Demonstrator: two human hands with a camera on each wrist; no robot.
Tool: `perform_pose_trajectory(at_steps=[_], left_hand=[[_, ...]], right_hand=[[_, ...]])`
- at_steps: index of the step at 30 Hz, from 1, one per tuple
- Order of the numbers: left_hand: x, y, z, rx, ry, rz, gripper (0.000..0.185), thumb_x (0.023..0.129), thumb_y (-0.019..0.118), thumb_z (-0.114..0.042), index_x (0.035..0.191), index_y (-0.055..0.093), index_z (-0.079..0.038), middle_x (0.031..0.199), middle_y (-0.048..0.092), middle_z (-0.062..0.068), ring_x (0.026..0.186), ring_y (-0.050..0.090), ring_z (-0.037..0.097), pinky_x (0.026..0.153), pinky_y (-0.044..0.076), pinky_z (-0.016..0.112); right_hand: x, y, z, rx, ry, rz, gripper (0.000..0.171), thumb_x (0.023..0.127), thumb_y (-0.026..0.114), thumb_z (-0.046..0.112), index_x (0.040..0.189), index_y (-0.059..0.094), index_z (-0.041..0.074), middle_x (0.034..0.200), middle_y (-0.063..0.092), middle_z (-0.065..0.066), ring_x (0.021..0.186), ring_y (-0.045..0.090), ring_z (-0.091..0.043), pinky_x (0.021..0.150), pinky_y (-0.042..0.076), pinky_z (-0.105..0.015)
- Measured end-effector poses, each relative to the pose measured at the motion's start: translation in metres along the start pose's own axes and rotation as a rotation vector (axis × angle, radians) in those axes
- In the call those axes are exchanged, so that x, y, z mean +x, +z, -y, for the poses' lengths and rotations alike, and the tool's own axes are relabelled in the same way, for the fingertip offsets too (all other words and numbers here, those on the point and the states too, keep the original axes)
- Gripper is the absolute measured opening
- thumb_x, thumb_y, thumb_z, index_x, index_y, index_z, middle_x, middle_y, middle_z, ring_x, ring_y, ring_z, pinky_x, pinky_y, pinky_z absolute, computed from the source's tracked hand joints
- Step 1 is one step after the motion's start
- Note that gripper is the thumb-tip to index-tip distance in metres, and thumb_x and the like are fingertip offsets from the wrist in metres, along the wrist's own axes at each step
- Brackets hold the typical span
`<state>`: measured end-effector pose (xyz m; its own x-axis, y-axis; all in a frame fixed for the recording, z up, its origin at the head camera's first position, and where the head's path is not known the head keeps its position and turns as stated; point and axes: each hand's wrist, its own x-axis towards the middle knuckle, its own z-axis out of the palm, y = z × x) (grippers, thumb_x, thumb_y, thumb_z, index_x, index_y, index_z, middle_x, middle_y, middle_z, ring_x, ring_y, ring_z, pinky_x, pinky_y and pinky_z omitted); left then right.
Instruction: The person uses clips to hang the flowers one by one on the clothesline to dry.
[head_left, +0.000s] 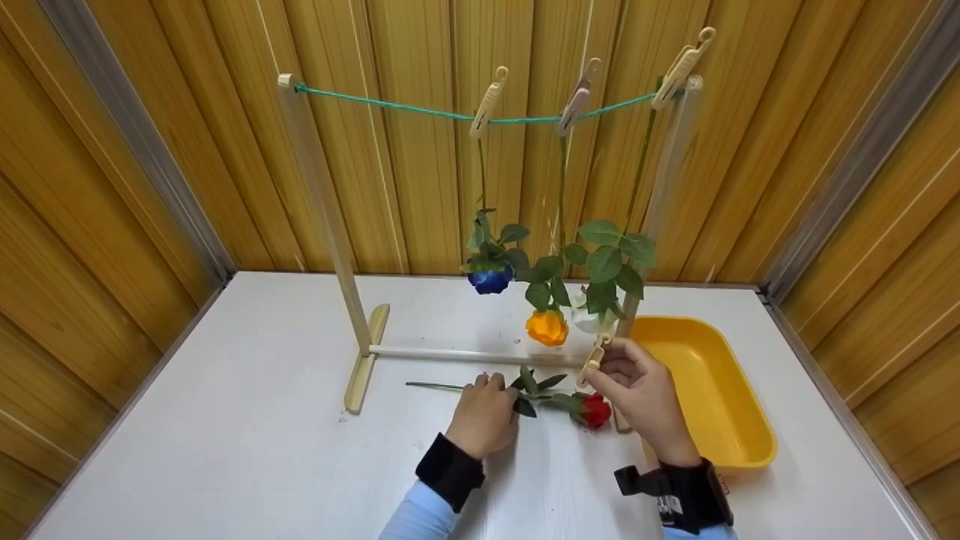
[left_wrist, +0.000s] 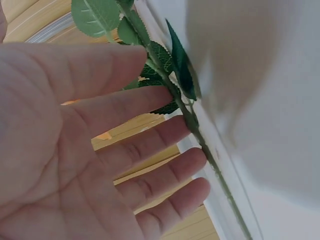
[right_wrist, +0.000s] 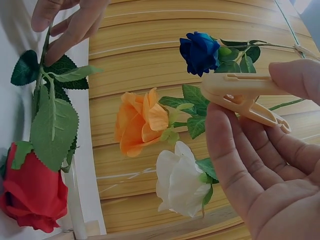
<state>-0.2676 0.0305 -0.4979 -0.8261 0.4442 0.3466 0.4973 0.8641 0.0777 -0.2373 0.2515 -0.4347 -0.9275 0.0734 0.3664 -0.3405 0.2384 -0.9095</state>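
A red rose (head_left: 596, 410) (right_wrist: 32, 195) lies on the white table (head_left: 247, 420), its stem (left_wrist: 200, 135) pointing left. My left hand (head_left: 484, 412) (left_wrist: 150, 145) rests over the stem, fingers fairly straight, their tips touching it. My right hand (head_left: 630, 375) (right_wrist: 240, 160) pinches a beige clothespin (head_left: 594, 361) (right_wrist: 240, 92) between thumb and fingers, just above and beside the red bloom. Behind it hang a blue rose (head_left: 490, 280) (right_wrist: 200, 52), an orange rose (head_left: 547, 328) (right_wrist: 140, 122) and a white rose (head_left: 592, 321) (right_wrist: 180, 182), heads down.
A wooden rack (head_left: 322, 210) carries a teal cord (head_left: 390, 106) with three clothespins holding the hanging stems. Its base bar (head_left: 465, 354) crosses the table just beyond my hands. A yellow tray (head_left: 750, 442) sits at the right. Wooden panel walls enclose the table.
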Motion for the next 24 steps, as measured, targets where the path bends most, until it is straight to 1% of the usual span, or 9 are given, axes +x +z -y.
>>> perform_pose_trajectory(at_steps=[3,6,8,10,12,14,17,21,24], left_hand=[[-0.003,-0.003,-0.002,-0.008,-0.003,0.013,0.014,0.083,0.075,-0.013,0.097,0.077,-0.008,0.089,0.063,0.007,0.086,0.062,0.028,0.068,0.05,0.038],[-0.007,-0.007,-0.001,-0.033,-0.001,0.039,0.015,0.084,0.076,-0.014,0.098,0.077,-0.008,0.089,0.064,0.007,0.081,0.06,0.026,0.067,0.049,0.037],[-0.009,-0.01,0.0,-0.05,0.004,0.043,0.016,0.084,0.077,-0.015,0.099,0.077,-0.008,0.089,0.065,0.007,0.079,0.06,0.025,0.066,0.05,0.036],[-0.011,-0.015,0.002,-0.064,0.01,0.025,0.017,0.084,0.078,-0.014,0.099,0.076,-0.008,0.088,0.066,0.006,0.076,0.061,0.024,0.065,0.051,0.035],[-0.013,-0.018,0.004,-0.075,0.006,-0.008,0.017,0.083,0.079,-0.013,0.099,0.075,-0.007,0.088,0.066,0.007,0.075,0.062,0.024,0.065,0.052,0.035],[-0.014,-0.022,0.006,-0.081,-0.015,-0.042,0.016,0.084,0.079,-0.013,0.097,0.074,-0.005,0.089,0.067,0.008,0.076,0.063,0.025,0.065,0.054,0.036],[-0.016,-0.022,0.011,-0.068,-0.072,-0.069,0.017,0.084,0.079,-0.014,0.094,0.072,-0.003,0.086,0.066,0.01,0.074,0.064,0.027,0.063,0.055,0.039],[-0.017,-0.016,0.017,-0.053,-0.148,-0.077,0.017,0.084,0.077,-0.014,0.091,0.07,0.0,0.078,0.065,0.012,0.069,0.065,0.03,0.057,0.054,0.041],[-0.018,-0.012,0.021,-0.082,-0.179,-0.065,0.013,0.084,0.074,-0.011,0.088,0.068,0.0,0.074,0.064,0.014,0.067,0.066,0.031,0.055,0.054,0.043]], right_hand=[[0.0,0.001,0.001,0.004,-0.009,-0.001,0.036,0.083,0.078,-0.011,0.117,0.063,-0.012,0.097,0.069,-0.017,0.084,0.068,-0.012,0.077,0.057,-0.019],[0.0,0.001,0.003,0.007,0.002,-0.002,0.036,0.084,0.078,-0.011,0.117,0.063,-0.012,0.097,0.069,-0.017,0.084,0.068,-0.012,0.077,0.057,-0.019],[0.0,0.0,0.004,0.0,0.014,-0.003,0.036,0.084,0.078,-0.01,0.117,0.063,-0.012,0.096,0.069,-0.016,0.084,0.068,-0.012,0.077,0.057,-0.019],[0.0,0.0,0.004,-0.006,0.026,-0.002,0.036,0.084,0.078,-0.01,0.117,0.063,-0.011,0.096,0.069,-0.017,0.084,0.068,-0.013,0.077,0.057,-0.019],[0.0,0.0,0.004,-0.012,0.033,0.0,0.035,0.085,0.078,-0.01,0.117,0.064,-0.01,0.096,0.069,-0.017,0.084,0.067,-0.013,0.077,0.057,-0.019],[0.0,0.001,0.004,-0.018,0.036,-0.001,0.035,0.085,0.078,-0.009,0.116,0.064,-0.009,0.097,0.069,-0.017,0.084,0.067,-0.013,0.077,0.057,-0.019],[0.0,0.001,0.003,-0.026,0.037,0.001,0.035,0.085,0.079,-0.008,0.117,0.064,-0.009,0.097,0.069,-0.017,0.084,0.067,-0.013,0.078,0.057,-0.019],[0.0,0.002,0.003,-0.027,0.04,0.003,0.036,0.085,0.08,-0.007,0.117,0.065,-0.008,0.097,0.069,-0.017,0.084,0.067,-0.014,0.078,0.057,-0.019],[0.0,0.003,0.003,-0.022,0.039,0.004,0.035,0.084,0.08,-0.007,0.116,0.065,-0.007,0.097,0.069,-0.017,0.084,0.067,-0.014,0.078,0.057,-0.02]])
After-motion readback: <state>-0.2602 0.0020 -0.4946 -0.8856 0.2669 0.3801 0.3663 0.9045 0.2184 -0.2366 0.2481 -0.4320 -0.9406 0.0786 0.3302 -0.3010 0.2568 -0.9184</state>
